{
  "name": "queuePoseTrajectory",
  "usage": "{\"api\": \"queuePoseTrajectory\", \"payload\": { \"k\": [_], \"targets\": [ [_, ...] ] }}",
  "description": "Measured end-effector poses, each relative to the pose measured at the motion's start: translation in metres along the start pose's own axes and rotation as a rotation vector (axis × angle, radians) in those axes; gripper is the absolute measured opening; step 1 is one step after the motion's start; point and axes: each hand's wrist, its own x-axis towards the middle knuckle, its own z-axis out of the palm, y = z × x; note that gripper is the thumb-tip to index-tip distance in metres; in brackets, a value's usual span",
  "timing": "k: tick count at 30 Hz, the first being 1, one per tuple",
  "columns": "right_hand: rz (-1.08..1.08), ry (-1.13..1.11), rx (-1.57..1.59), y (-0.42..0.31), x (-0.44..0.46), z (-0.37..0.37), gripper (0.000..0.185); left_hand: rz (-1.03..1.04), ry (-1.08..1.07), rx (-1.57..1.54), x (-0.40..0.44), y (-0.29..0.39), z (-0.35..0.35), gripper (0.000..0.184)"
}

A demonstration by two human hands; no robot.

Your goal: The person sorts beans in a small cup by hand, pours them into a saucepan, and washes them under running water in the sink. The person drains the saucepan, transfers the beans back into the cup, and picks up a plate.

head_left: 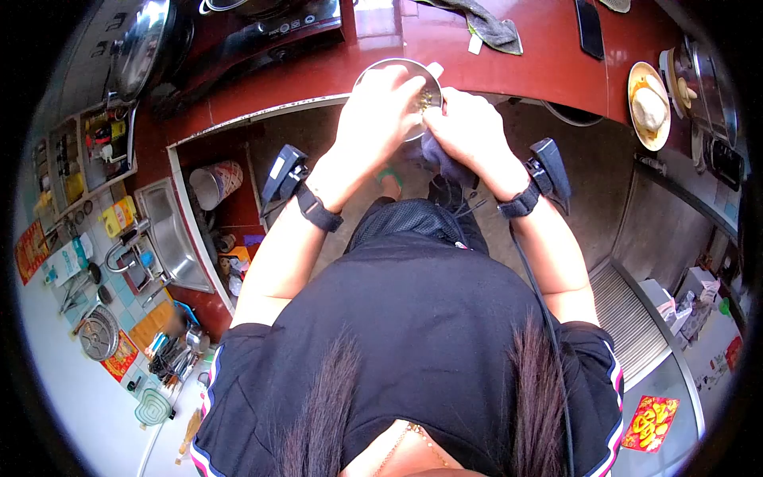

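Note:
A round metal bowl (397, 62), which may be a small pot, is held at the counter's front edge, with small yellow-green bits (427, 98) inside. My right hand (469, 127) grips its near right rim, with the thumb at the edge. A dark purplish cloth (442, 156) hangs below that hand. My left hand (377, 111) reaches over the bowl from the left, its fingers curled down into it. Glare hides what those fingertips pinch. A pale handle-like piece (435, 70) sticks out at the bowl's far right.
The red counter (548, 83) runs across the front. On it are a black cooktop (274, 32), a grey cloth (493, 32), a phone (589, 29) and a plate (636, 131) with a pale lump of food. A sink (176, 238) is at left. Black devices are strapped to both wrists.

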Motion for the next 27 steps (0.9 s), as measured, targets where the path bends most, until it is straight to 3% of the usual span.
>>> {"api": "queuePoseTrajectory", "payload": {
  "k": [5,8,12,16,20,24,27],
  "targets": [
    [-0.025,-0.015,-0.001,-0.001,-0.003,0.0,0.033,-0.004,-0.174,-0.168,-0.007,-0.009,0.01,0.034],
    [-0.013,-0.023,0.011,-0.003,-0.005,0.0,0.033,-0.021,-0.164,-0.138,-0.01,-0.011,0.013,0.025],
    [0.006,-0.012,0.032,-0.004,-0.003,0.001,0.034,-0.091,0.003,-0.166,-0.01,-0.01,0.006,0.013],
    [0.016,-0.009,0.026,-0.006,-0.003,-0.001,0.033,-0.172,0.041,-0.21,-0.011,-0.01,-0.01,0.02],
    [-0.013,0.012,0.022,-0.003,-0.004,0.001,0.033,-0.007,-0.033,-0.178,-0.008,-0.005,-0.009,0.032],
    [-0.026,-0.011,0.008,-0.007,-0.006,-0.001,0.033,0.078,-0.054,-0.155,-0.01,-0.001,0.0,0.019],
    [-0.04,-0.004,0.047,-0.008,-0.008,0.0,0.033,0.046,-0.1,-0.115,-0.014,-0.008,0.005,0.022]
  ]
}}
